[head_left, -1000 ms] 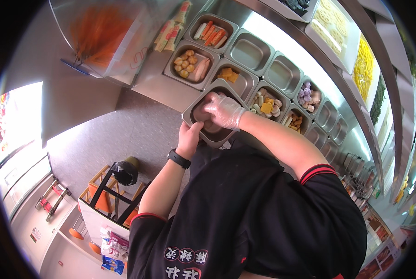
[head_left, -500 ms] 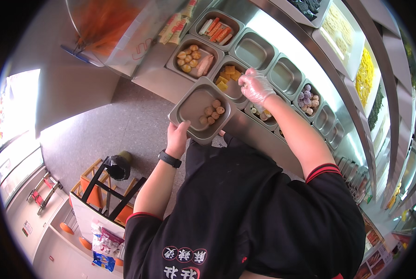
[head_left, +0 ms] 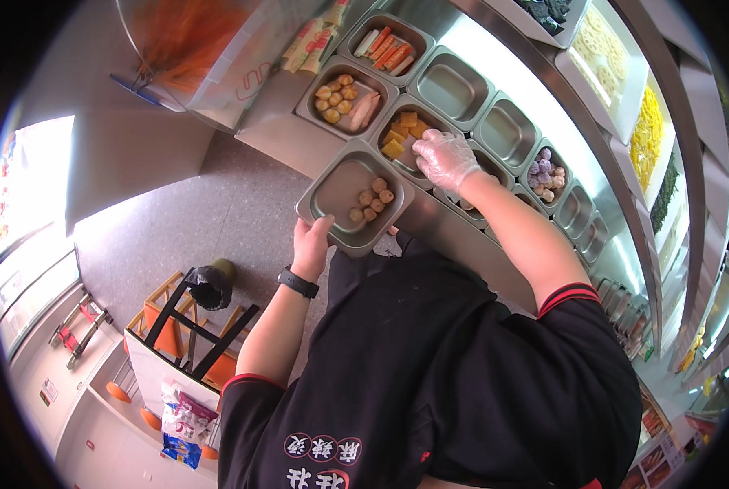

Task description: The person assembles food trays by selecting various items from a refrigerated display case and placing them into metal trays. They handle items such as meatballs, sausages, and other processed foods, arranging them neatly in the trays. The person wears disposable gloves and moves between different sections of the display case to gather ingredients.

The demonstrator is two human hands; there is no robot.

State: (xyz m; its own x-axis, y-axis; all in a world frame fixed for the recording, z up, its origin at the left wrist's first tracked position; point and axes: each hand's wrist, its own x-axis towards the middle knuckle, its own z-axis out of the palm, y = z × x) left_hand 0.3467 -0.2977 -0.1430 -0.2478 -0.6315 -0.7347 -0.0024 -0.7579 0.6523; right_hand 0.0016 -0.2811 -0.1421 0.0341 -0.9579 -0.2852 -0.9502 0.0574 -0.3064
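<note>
My left hand (head_left: 311, 246), bare and with a dark watch at the wrist, grips the rim of a square steel pan (head_left: 332, 191). Several round brown meatballs (head_left: 370, 200) lie at the right side of that pan, which I hold in front of the counter edge. My right hand (head_left: 446, 160) wears a clear plastic glove. Its fingers are curled together at the right side of a counter pan with yellow-orange cubes (head_left: 403, 130). Whatever those fingertips hold, if anything, is hidden.
Nearby counter pans hold crab sticks (head_left: 385, 50), yellowish balls (head_left: 336, 98) with pink pieces, and purple and pale balls (head_left: 545, 175). One bare steel pan (head_left: 452, 84) sits behind. A clear tub (head_left: 193, 57) stands at left. Behind me are a bin (head_left: 210, 285) and chairs (head_left: 162, 326).
My right hand has moved slightly toward me along the side of the pan of cubes. The left hand and its pan stay in place. The view has shifted a little.
</note>
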